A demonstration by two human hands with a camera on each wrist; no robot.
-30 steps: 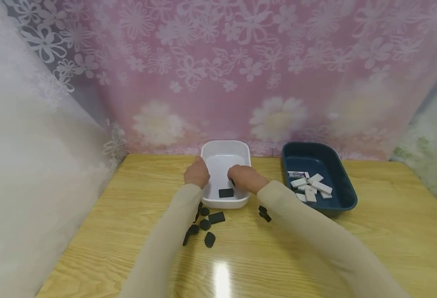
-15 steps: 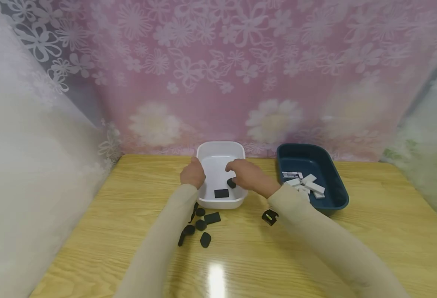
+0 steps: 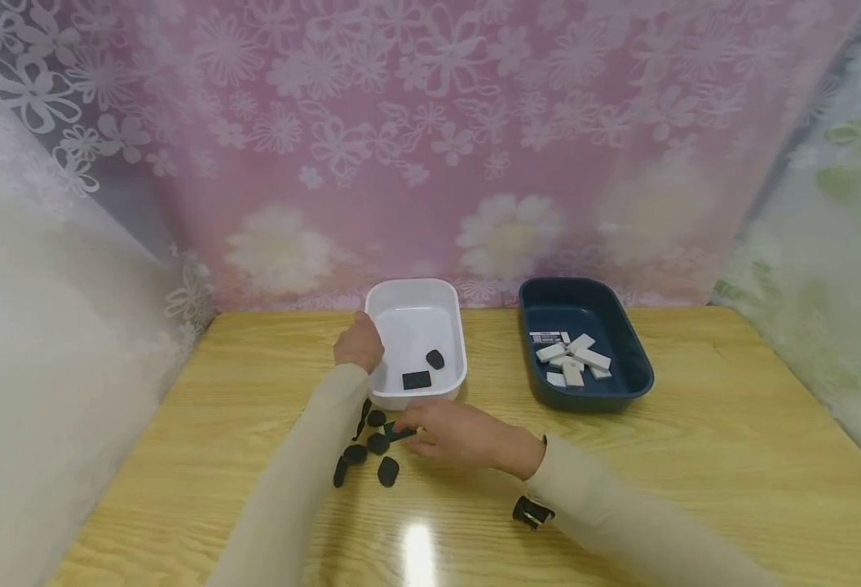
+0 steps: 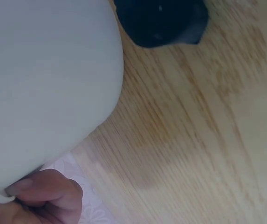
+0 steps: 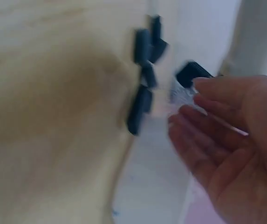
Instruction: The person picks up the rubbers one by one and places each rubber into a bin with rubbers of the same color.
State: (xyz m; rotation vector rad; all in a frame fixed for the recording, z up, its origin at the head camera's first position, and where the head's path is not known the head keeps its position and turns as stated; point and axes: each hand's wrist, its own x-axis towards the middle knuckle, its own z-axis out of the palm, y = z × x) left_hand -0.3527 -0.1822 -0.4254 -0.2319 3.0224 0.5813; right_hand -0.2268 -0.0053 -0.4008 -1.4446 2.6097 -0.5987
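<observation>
Grips with left hand the white tray at its nine o'clock rim; risks nudging away a round black piece outside at seven by overreaching for the black block at six with loosely parted, unladen right hand.

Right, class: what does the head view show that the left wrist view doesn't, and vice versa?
Only the head view: the blue bin, the white blocks in it, the right hand, and two black pieces inside the white bin.

Only the left wrist view: a fingernail of the left hand, close up by the white bin's rim.

Both: white bin, left hand, table, floral curtain. A dark object topping the left wrist view is too unclear to match.
</observation>
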